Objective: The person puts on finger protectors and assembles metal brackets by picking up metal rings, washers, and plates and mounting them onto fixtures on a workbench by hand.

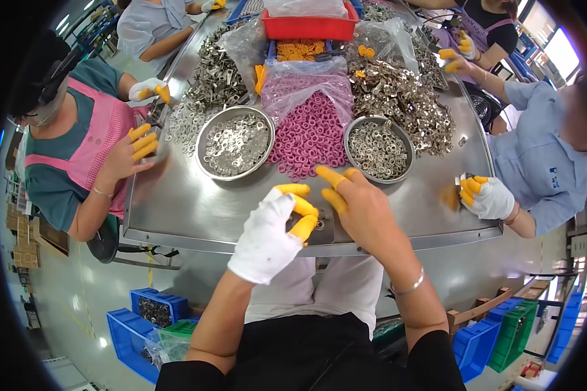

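Note:
My left hand (265, 231), in a white glove with yellow fingertips, is curled above the table's near edge. Its thumb and fingers close together, and whatever they hold is hidden or too small to name. Beside those fingertips, a small metal fixture (325, 232) is partly covered. My right hand (366, 212), bare but for yellow finger covers, stretches its slightly spread fingers toward a heap of pink rings (311, 133); I see nothing in it. Steel bowls flank the heap: the left bowl (200, 156) holds small shiny metal pieces, the right bowl (383, 180) small metal rings.
Piles of metal parts (404, 104) cover the far table (176, 208). A red bin (310, 27) stands at the back, near orange pieces (300, 49). Co-workers sit along both sides, their gloved hands over the tabletop. Blue crates (127, 332) rest on the floor.

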A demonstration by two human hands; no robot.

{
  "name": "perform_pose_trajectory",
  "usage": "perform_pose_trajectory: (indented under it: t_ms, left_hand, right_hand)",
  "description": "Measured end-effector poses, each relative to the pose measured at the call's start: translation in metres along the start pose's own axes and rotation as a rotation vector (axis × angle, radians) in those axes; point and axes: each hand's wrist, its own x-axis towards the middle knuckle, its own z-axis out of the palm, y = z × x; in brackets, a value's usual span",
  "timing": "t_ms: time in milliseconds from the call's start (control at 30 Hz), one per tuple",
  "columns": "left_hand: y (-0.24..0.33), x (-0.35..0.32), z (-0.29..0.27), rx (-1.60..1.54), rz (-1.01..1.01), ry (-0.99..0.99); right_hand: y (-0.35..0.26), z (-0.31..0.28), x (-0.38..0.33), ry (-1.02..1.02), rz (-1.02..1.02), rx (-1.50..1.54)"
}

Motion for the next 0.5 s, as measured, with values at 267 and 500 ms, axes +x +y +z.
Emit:
perform_pose_trajectory:
  t_ms: [267, 500]
  left_hand:
    - [-0.008, 0.012, 0.009, 0.030, -0.123, -0.141]
    - [-0.014, 0.005, 0.015, -0.361, -0.159, -0.099]
  right_hand:
    - [0.008, 0.011, 0.002, -0.046, 0.028, -0.176]
    - [0.021, 0.004, -0.021, 0.062, 0.112, 0.034]
